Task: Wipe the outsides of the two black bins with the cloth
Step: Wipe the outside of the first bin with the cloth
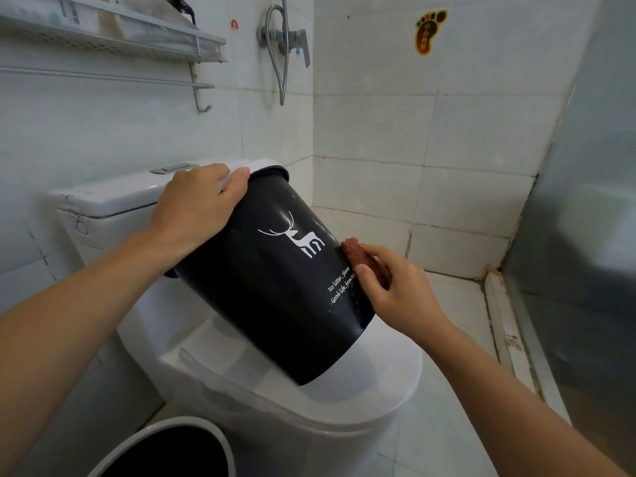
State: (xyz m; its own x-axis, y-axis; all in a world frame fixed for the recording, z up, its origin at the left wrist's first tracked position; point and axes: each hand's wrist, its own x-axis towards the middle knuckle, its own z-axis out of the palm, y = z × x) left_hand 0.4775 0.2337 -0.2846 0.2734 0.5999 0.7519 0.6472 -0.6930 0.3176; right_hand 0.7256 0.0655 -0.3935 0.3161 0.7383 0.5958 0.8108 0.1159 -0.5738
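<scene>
A black bin (261, 287) with a white deer print leans tilted on the closed toilet lid (389, 370), its rim up toward the tank. My left hand (196, 204) grips that rim at the top. My right hand (399, 290) holds a reddish-brown cloth (358, 254) against the bin's right side, beside the white lettering. A second black bin (172, 452) with a pale rim stands on the floor at the bottom left, only partly in view.
The white toilet tank (113, 197) sits behind the bin. A metal shelf and towel bar (113, 46) hang on the left wall, a shower valve with hose (285, 43) at the corner. A glass partition (585, 235) closes the right side above the tiled floor.
</scene>
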